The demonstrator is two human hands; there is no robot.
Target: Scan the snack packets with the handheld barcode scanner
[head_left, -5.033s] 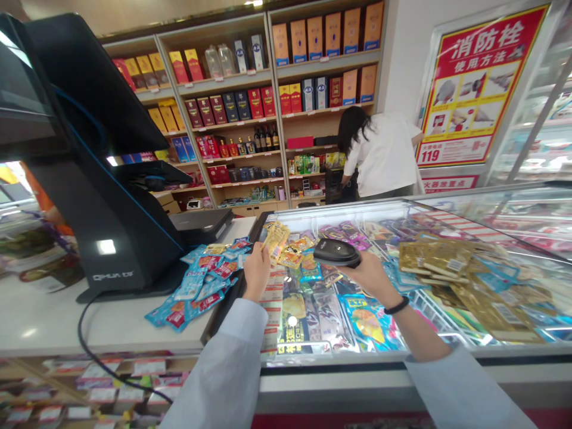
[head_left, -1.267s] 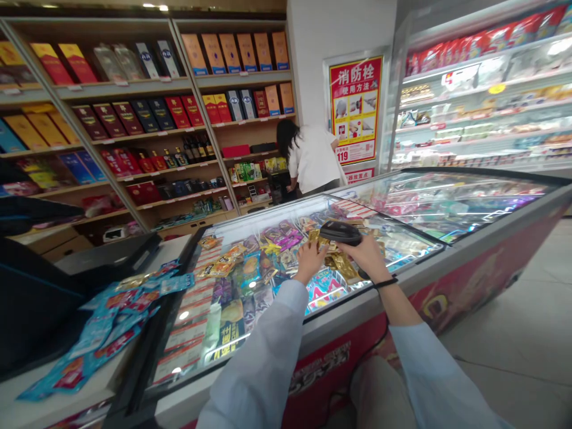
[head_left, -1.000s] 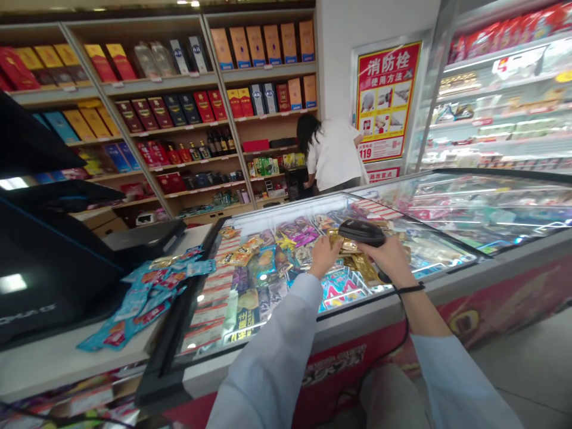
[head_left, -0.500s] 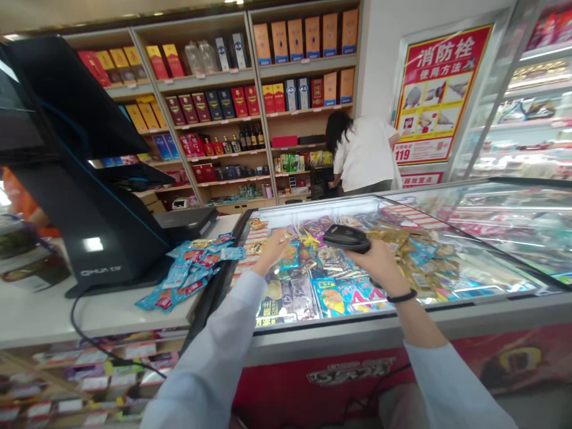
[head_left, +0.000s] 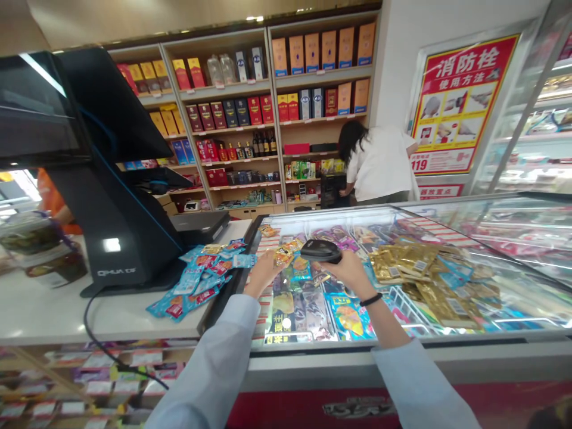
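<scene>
Over the glass top of the freezer, my right hand [head_left: 353, 273] grips a black handheld scanner [head_left: 320, 251], its head pointing left. Just left of it, my left hand [head_left: 263, 273] pinches a small orange-yellow packet [head_left: 283, 256]. The scanner head and the packet are close together. Blue and red snack packets [head_left: 196, 283] lie heaped on the white counter to the left of my left hand. A pile of gold packets [head_left: 424, 271], with a few blue ones among them, rests on the freezer glass to the right of my right hand.
A black checkout terminal [head_left: 129, 232] stands on the white counter [head_left: 129, 316], its cable hanging over the edge. Beyond the freezer [head_left: 313, 357], a person in a white shirt [head_left: 379, 161] bends by shelves of boxes and bottles. Plastic tubs [head_left: 40, 247] sit at far left.
The scanner in my right hand has moved left, nearer my left hand. The orange-yellow packet now shows clearly in my left hand. The view has shifted, so the surroundings appear further right.
</scene>
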